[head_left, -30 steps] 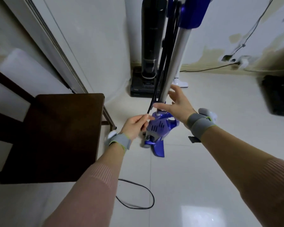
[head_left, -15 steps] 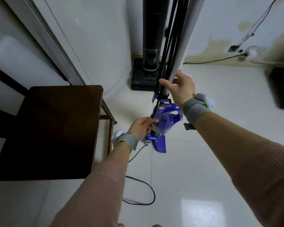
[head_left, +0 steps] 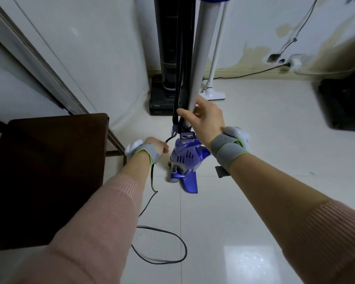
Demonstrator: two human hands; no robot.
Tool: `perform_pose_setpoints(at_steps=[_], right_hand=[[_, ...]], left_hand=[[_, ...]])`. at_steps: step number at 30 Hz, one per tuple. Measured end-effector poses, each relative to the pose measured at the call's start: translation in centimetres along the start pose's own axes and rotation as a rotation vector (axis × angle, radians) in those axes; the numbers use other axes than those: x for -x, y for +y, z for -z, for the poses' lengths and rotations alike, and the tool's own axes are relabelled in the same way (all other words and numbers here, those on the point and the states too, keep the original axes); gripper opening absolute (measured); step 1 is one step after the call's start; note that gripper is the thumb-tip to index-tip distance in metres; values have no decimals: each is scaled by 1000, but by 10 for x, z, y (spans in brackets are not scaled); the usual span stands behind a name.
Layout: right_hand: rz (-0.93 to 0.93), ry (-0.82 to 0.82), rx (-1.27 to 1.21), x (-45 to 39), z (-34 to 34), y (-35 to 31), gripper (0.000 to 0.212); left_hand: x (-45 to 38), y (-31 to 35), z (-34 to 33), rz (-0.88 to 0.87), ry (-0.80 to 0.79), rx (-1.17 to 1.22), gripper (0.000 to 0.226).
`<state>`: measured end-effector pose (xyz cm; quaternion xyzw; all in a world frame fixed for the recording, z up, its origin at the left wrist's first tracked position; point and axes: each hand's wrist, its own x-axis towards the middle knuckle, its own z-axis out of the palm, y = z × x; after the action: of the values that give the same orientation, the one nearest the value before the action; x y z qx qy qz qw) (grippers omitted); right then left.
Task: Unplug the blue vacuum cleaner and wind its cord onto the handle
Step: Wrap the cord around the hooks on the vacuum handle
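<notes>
The blue vacuum cleaner (head_left: pixel 186 158) stands upright on the tiled floor, its silver tube (head_left: pixel 203 50) rising out of the top of the view. Several strands of black cord (head_left: pixel 180 64) run taut along the tube's left side down to a hook near the blue body. My right hand (head_left: pixel 203 117) grips the tube just above the body. My left hand (head_left: pixel 155 147) is closed on the cord to the left of the body. From that hand the loose cord (head_left: pixel 164 249) trails down and lies in a loop on the floor.
A dark wooden stool (head_left: pixel 49 171) stands close on the left. A black upright cleaner (head_left: pixel 166 58) and a white stick mop (head_left: pixel 213 78) stand against the far wall. A wall socket with plugs (head_left: pixel 291 62) is at right, a dark box (head_left: pixel 344 105) below it.
My left hand has pulled the cord down and to the left, away from the blue body. My right hand stays gripping the tube. The floor loop has shifted slightly.
</notes>
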<state>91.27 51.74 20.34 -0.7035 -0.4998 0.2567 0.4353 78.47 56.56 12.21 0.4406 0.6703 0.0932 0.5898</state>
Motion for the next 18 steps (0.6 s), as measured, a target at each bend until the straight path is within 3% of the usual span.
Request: perform_pose_setpoints(at_steps=[3, 6, 9, 14, 18], right_hand=[[-8, 12, -6, -2, -2, 0, 31], [-20, 15, 5, -5, -2, 3, 31], [-27, 22, 18, -10, -4, 2, 31], [-126, -15, 23, -13, -3, -2, 31], [-279, -105, 101, -15, 11, -27, 29]], left_hand=[[-12, 14, 4, -55, 120, 50, 37], [-14, 35, 10, -125, 125, 58, 38], [-11, 59, 23, -109, 55, 88, 36], [17, 80, 48, -103, -207, 48, 40], [56, 118, 78, -145, -273, 24, 44]])
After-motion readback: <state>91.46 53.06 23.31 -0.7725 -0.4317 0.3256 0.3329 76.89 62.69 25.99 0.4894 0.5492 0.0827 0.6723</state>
